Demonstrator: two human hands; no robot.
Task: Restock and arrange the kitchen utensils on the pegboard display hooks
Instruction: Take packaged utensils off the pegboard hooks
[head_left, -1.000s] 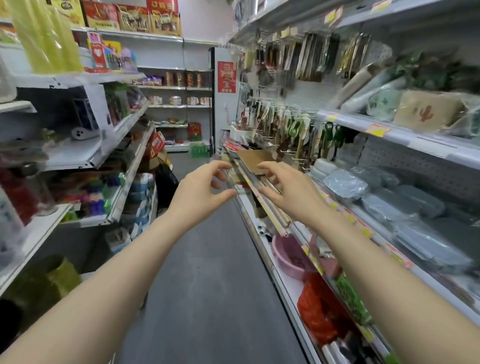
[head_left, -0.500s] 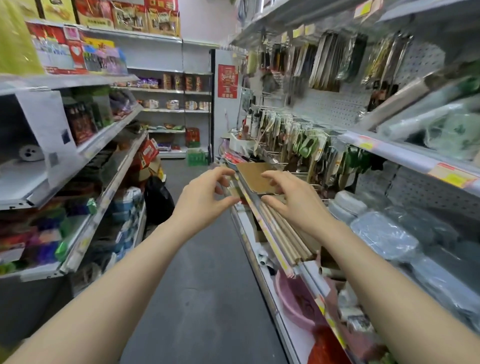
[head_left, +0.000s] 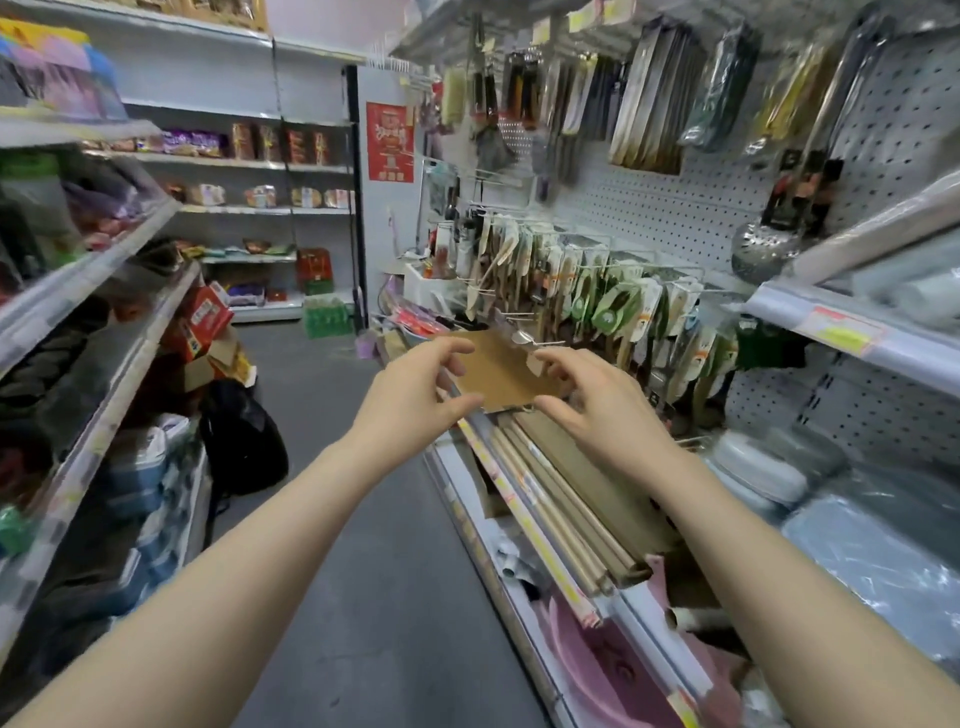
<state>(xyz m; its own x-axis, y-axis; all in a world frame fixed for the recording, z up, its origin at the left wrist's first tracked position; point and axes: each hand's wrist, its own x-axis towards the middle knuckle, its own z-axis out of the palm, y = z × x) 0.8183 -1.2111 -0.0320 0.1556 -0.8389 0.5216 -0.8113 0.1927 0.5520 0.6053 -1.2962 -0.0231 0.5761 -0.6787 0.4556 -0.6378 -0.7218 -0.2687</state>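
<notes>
A white pegboard (head_left: 675, 208) covers the right-hand wall. Packaged wooden spoons and spatulas (head_left: 597, 291) hang in a crowded row on its lower hooks. Long packets of chopsticks and utensils (head_left: 644, 104) hang from the upper hooks. Both my arms are stretched out toward a brown cardboard flap (head_left: 498, 369) below the lower row. My left hand (head_left: 415, 395) is at its left edge and my right hand (head_left: 597, 415) at its right edge, fingers and thumbs spread apart. Whether they touch the cardboard I cannot tell. A metal spoon (head_left: 524, 338) sticks out just above it.
Long flat brown packs (head_left: 561, 493) lie stacked along the shelf edge under my right arm. Below them sits a pink basin (head_left: 597, 665); wrapped grey containers (head_left: 883, 545) fill the right shelf. Stocked shelves (head_left: 104, 260) line the left; a black bag (head_left: 244, 436) sits on the aisle floor.
I have moved forward along the aisle and turned toward the pegboard. Both hands have come closer to the cardboard flap and now frame its two edges.
</notes>
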